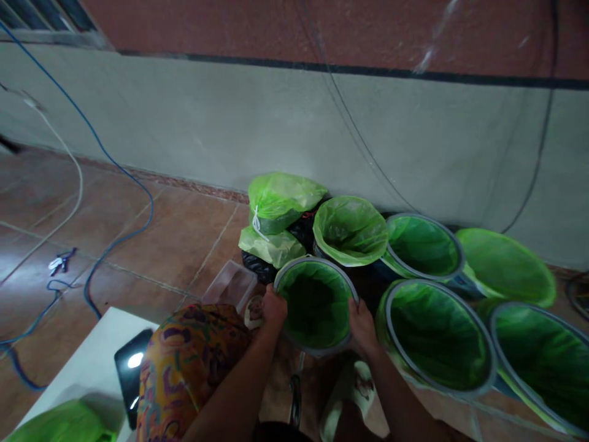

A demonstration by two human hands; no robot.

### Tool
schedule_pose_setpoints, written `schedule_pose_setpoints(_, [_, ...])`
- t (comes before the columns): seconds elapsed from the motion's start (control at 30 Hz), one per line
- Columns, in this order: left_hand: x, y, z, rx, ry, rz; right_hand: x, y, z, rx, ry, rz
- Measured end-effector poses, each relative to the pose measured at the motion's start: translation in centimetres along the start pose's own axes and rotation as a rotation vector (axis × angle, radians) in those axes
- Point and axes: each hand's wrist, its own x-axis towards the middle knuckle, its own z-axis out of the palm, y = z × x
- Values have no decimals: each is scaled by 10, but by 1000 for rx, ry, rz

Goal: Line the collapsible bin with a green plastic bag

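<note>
Both of my hands grip the grey ring rim of the small round bin lined with a green plastic bag (pixel 316 307), which stands on the brown tiled floor (pixel 175 239) at lower centre of the frame: my left hand (pixel 274 307) is closed on the rim's left edge, my right hand (pixel 361 325) closed on its right edge. To do this well, I judge I should keep the two grips level and opposite, so the ring sits evenly and the green liner stays trapped all round without slipping inward. Just right of it stands a larger grey-rimmed bin with a green liner (pixel 437 337), nearly touching, so my right wrist needs care. Behind, at centre, tied green plastic bags (pixel 280 202) lean by the pale wall (pixel 230 123).
</note>
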Motion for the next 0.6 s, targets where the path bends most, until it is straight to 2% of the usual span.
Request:
schedule_pose_setpoints(0.1, [1, -1, 1, 35, 16, 25, 8, -6, 2, -69, 3, 0])
schedule_pose_setpoints(0.23, [-1, 0, 1, 53, 21, 30, -3, -20, -7, -150, 41, -17])
schedule_pose_setpoints(0.3, [-1, 1, 1, 55, 24, 26, -10, -35, -10, -233, 145, -107])
schedule_pose_setpoints(0.37, [-2, 0, 3, 57, 30, 21, -10, -53, -5, -360, 154, -259])
schedule_pose_setpoints(0.43, [-1, 0, 5, 59, 34, 13, 0, -70, 9, -481, -60, -365])
schedule_pose_setpoints(0.5, [-1, -1, 7, 63, 39, 2, 20, -83, 30, -536, -265, -398])
schedule_pose_setpoints(0.6, [-1, -4, 9, 55, 51, -3, 54, -90, 62, -619, -386, -387])
